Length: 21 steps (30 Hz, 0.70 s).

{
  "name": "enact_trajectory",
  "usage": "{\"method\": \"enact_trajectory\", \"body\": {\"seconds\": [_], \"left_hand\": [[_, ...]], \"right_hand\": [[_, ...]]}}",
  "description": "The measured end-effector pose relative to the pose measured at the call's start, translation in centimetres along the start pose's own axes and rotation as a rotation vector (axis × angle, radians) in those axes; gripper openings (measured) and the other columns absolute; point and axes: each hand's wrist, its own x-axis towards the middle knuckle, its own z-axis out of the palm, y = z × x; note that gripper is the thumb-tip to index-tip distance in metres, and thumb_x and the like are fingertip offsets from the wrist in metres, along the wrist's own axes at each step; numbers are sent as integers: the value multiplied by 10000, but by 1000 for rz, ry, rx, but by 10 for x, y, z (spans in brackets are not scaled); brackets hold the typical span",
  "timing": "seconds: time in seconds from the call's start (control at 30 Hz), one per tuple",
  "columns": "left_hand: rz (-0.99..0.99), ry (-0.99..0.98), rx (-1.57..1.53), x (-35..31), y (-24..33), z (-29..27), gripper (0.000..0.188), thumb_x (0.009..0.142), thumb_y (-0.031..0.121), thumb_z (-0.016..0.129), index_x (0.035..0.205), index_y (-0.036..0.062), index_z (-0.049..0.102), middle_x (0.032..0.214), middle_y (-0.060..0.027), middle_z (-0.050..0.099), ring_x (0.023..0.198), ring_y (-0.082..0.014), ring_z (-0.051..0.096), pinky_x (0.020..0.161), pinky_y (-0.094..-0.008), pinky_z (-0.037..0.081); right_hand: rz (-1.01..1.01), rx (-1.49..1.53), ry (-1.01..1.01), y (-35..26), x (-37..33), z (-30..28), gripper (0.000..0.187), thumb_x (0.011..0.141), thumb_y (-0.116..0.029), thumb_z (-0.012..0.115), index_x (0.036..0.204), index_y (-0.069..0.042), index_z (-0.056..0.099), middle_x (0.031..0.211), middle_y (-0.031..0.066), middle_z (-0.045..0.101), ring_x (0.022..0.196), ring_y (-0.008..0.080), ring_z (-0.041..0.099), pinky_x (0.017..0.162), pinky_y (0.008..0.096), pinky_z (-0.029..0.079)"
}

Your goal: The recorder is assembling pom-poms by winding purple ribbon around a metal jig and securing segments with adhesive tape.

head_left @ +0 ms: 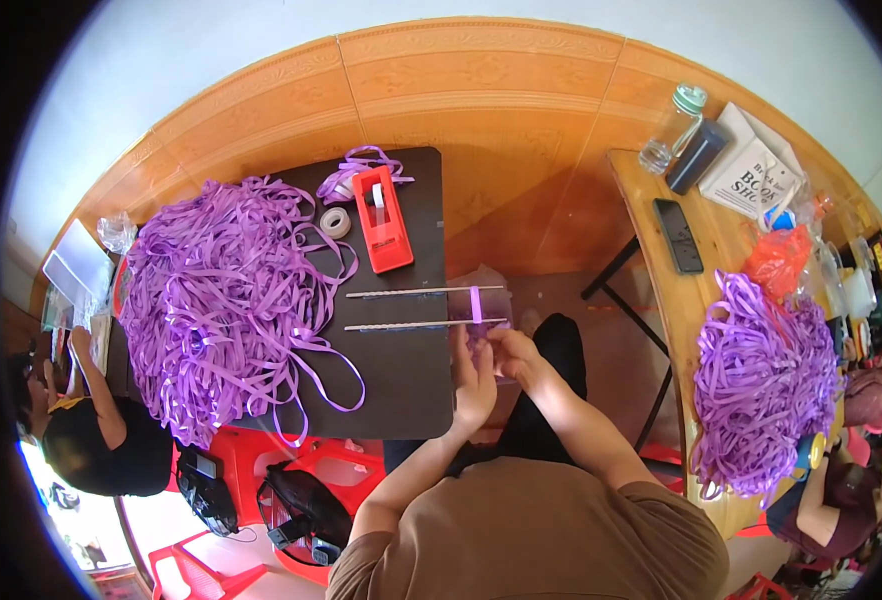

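Observation:
Two thin pale rods [401,326] lie parallel on the dark table and stick out past its right edge. A strip of purple ribbon [476,305] crosses both rods near their free ends and runs down between my hands. My left hand [473,388] is beside the table edge, its fingers closed at the ribbon just below the nearer rod. My right hand [517,356] meets it from the right, thumb and fingers pinched on the ribbon. The ribbon's end is hidden by my fingers.
A large heap of purple ribbon [216,300] covers the table's left side. Behind the rods are a red tape dispenser [382,222] and a tape roll [335,222]. A wooden table [651,200] at right holds another ribbon heap [761,390], a phone [678,236] and bottles. People sit at both sides.

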Motion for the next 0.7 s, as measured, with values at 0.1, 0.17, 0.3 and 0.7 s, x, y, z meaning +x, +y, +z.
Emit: {"method": "enact_trajectory", "body": {"seconds": [0.1, 0.17, 0.3, 0.7], "left_hand": [[-261, -43, -440, 26, -3, 20, 341, 954, 113, 491, 1280, 13, 472, 1154, -148, 552, 1057, -224, 550, 866, -316, 459], [-408, -59, -685, 35, 1, 21, 213, 954, 118, 501, 1074, -6, 625, 939, -104, 670, 867, -168, 618, 800, -283, 477], [-448, -37, -747, 33, -14, 24, 204, 951, 126, 515, 1013, -19, 645, 872, -101, 685, 756, -154, 625, 750, -275, 490], [-496, -14, -907, 34, -15, 22, 192, 944, 99, 522, 1024, -37, 632, 899, -129, 672, 814, -193, 638, 777, -307, 500]], "right_hand": [[134, 91, -102, 14, 11, -18, 79, 822, -138, 567, 832, -72, 608, 761, 64, 611, 637, 197, 566, 577, 316, 461], [184, 110, -86, 18, -2, -22, 75, 819, -144, 571, 814, -75, 600, 746, 62, 602, 633, 194, 565, 569, 308, 451], [173, 5, -85, 22, -33, -25, 24, 825, -117, 578, 816, -98, 590, 727, 36, 581, 642, 162, 550, 552, 270, 395], [-1456, -1169, 305, 43, -90, 6, 270, 718, -94, 682, 978, -55, 621, 1101, 164, 540, 967, 334, 534, 841, 395, 432]]}}
